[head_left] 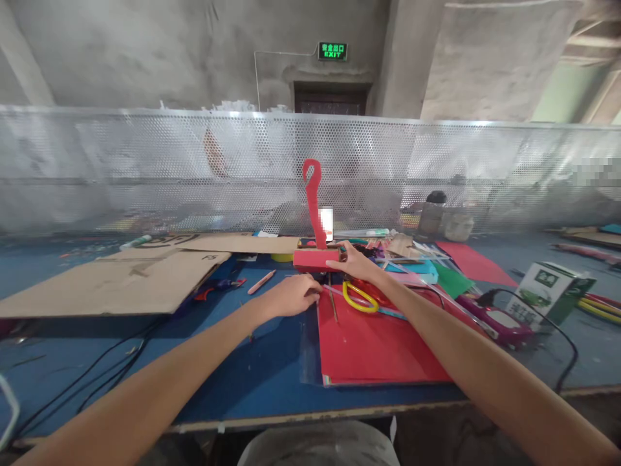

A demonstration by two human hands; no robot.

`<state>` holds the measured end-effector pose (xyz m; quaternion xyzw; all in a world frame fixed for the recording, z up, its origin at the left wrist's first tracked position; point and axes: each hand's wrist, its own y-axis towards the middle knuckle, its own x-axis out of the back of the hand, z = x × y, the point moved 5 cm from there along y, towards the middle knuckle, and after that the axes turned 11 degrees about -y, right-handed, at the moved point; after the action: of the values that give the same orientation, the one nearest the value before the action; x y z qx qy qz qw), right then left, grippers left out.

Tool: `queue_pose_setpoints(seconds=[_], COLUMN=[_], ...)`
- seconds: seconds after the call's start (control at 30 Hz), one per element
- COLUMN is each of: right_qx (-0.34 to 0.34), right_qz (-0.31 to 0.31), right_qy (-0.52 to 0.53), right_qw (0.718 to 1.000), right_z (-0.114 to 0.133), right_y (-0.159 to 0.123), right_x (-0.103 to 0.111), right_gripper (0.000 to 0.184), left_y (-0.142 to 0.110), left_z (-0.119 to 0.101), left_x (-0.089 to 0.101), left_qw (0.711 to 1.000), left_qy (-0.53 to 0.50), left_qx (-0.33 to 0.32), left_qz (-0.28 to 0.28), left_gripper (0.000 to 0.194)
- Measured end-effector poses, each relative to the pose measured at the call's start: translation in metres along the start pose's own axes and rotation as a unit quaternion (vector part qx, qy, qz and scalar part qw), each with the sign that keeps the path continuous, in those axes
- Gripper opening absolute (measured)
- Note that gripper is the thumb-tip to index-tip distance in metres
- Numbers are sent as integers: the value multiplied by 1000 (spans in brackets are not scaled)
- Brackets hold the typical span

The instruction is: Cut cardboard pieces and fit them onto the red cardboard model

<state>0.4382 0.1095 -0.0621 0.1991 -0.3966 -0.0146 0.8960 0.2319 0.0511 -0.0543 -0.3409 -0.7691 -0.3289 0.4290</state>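
Note:
A small red cardboard box stands at the middle of the table. A tall red strip with a curled, looped top rises from it. My right hand grips the box's right end, thumb on the front face and fingers behind. Just below and left of the box, my left hand is closed, its fingertips curled near the corner of the red paper stack; anything between them is hidden. Yellow-handled scissors and a thin brown stick lie on the paper between my hands.
Cardboard sheets lie at the left, with a glue gun and a pink pen beside them. Right are a purple device, a green-white carton and black cable. Behind stands a perforated metal screen.

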Motion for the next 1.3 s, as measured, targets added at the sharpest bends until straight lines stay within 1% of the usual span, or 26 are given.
queue_pose_setpoints(seconds=[0.1, 0.23, 0.37, 0.43, 0.5, 0.63, 0.7, 0.73, 0.77, 0.8, 0.83, 0.87, 0.9, 0.97, 1.0, 1.03, 1.07, 1.13, 1.23, 1.3], right_qx=[-5, -21, -24, -10, -3, -5, 18, 42, 74, 112, 152, 189, 221, 260, 268, 272, 276, 278, 275, 279], right_qz=[15, 20, -10, -29, -48, -87, -102, -100, -81, -44, 10, 80, 159, 310, 376, 422, 454, 490, 528, 538], right_qy=[-36, -105, -246, -289, -297, -272, -241, -219, -192, -161, -126, -92, -65, -29, -20, -17, -19, -29, -25, -21], right_qw=[999, 994, 969, 957, 954, 958, 965, 970, 975, 980, 980, 974, 960, 914, 887, 864, 847, 826, 803, 795], right_z=[4, 14, 27, 34, 38, 46, 53, 59, 65, 72, 80, 88, 96, 110, 116, 121, 126, 130, 130, 128], right_y=[-2, -4, -8, -9, -10, -12, -15, -17, -20, -23, -27, -33, -40, -57, -66, -73, -79, -87, -93, -94], right_x=[2, 6, 13, 17, 21, 32, 39, 42, 43, 43, 40, 35, 29, 15, 9, 3, -3, -13, -26, -31], right_gripper=[66, 59, 54, 51, 46, 37, 27, 21, 18, 19, 22, 23, 23, 21, 22, 23, 25, 30, 37, 38], left_y=[-2, -4, -5, -4, -4, -4, -4, -3, -3, -3, -3, -3, -2, -2, -1, -1, -1, -1, -2, -1], left_z=[-3, -6, -9, -12, -14, -15, -16, -16, -17, -17, -18, -19, -19, -20, -20, -20, -20, -20, -18, -17], left_x=[1, 3, 5, 5, 5, 5, 5, 5, 5, 5, 5, 5, 5, 5, 5, 4, 4, 3, 3, 2], left_qw=[998, 986, 975, 972, 969, 964, 963, 962, 960, 958, 956, 954, 952, 950, 949, 949, 949, 950, 952, 953], left_qy=[-20, -65, -98, -110, -120, -131, -133, -134, -136, -139, -144, -150, -158, -171, -175, -178, -178, -174, -172, -179], left_qx=[-53, -117, -149, -158, -169, -189, -198, -204, -211, -219, -226, -232, -237, -238, -235, -232, -228, -222, -215, -212], left_qz=[33, 101, 130, 134, 134, 131, 126, 123, 121, 120, 117, 114, 111, 108, 111, 117, 123, 132, 129, 125], left_gripper=[30, 31, 29, 25, 23, 20, 19, 19, 19, 18, 18, 18, 18, 18, 20, 21, 22, 22, 23, 22])
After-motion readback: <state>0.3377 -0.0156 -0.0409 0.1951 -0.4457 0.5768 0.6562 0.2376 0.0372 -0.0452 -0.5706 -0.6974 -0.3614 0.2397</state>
